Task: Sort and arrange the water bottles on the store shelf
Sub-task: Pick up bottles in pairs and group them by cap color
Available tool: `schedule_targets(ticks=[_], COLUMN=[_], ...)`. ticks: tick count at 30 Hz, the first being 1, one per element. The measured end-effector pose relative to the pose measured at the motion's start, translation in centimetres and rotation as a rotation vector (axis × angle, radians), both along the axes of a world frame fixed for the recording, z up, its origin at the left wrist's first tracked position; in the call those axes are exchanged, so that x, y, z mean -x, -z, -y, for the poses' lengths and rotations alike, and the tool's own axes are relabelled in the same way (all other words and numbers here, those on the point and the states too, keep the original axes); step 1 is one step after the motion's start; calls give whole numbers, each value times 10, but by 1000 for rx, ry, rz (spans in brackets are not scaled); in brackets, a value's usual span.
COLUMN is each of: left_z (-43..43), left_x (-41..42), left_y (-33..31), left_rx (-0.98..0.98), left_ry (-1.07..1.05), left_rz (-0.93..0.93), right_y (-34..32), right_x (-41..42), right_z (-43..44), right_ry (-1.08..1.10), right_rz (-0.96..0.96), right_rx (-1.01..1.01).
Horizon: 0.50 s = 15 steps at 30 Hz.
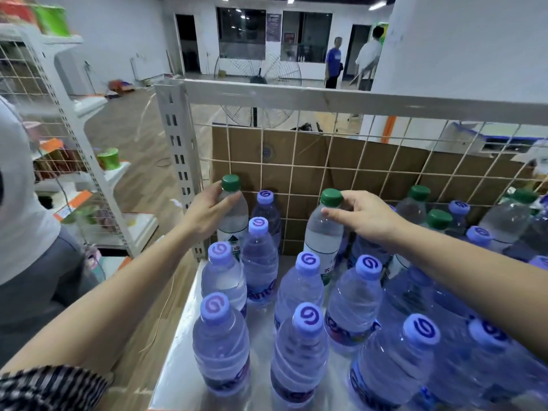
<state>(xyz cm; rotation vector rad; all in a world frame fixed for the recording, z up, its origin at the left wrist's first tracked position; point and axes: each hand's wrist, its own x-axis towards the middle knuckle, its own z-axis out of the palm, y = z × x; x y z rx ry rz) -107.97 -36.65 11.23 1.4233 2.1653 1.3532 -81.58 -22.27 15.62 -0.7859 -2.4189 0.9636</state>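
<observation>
Left hand (210, 210) wraps the neck of a clear plastic green-capped bottle (235, 221) in the back-left corner. Right hand (366, 216) pinches a second green-capped bottle (323, 232) just under its cap, by the wire grid panel (296, 173). Likely grouping green caps along the rear by brand. Lilac-capped blue-tinted bottles (305, 345) fill the front rows of the white metal shelf (181, 351).

A dark, pale-striped sleeve (50, 387) is being worn on the left arm. The left hand (207, 210) and right hand (370, 218) are being left bare.
</observation>
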Motion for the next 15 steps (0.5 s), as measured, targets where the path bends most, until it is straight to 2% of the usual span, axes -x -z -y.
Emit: schedule_targets(ticks=[8,12,15], left_z=[0,2,1], left_x=[-24,-52,-86], left_y=[-90,-138,-168], left_rx=[-233,-428,-560], left_ry=[78,115,177], left_rz=[-103,64,108], right_y=[-62,-106,-136], right_x=[-3,-10,-27], right_z=[-3,0,5], right_ry=[23,-34,-44], right_rz=[-321,-487,-596], right_rx=[27,72,124])
